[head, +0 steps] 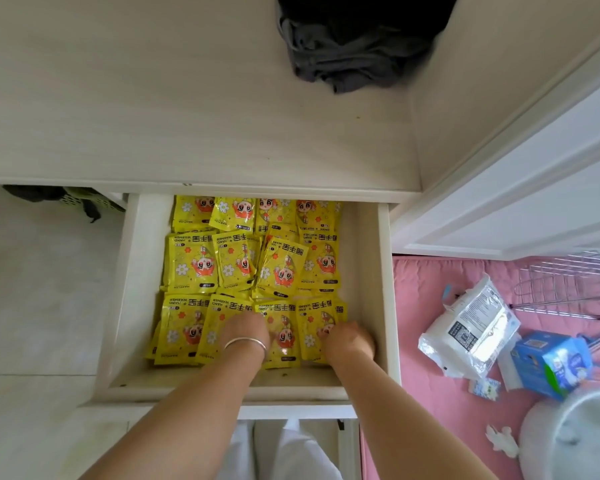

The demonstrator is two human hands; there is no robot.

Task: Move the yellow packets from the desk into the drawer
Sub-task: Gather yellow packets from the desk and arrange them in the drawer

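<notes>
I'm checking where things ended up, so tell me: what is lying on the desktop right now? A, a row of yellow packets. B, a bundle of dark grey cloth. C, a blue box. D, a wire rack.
B: only the dark grey cloth lies on the desktop; the yellow hand warmer packets all sit in the open drawer.

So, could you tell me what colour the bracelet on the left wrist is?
Silver; the bracelet shows clearly in the head view.

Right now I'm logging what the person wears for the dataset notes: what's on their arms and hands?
Both forearms are bare, with no sleeves or gloves showing. The left hand has a thin silver bangle at the wrist. The right hand shows no jewellery.
</notes>
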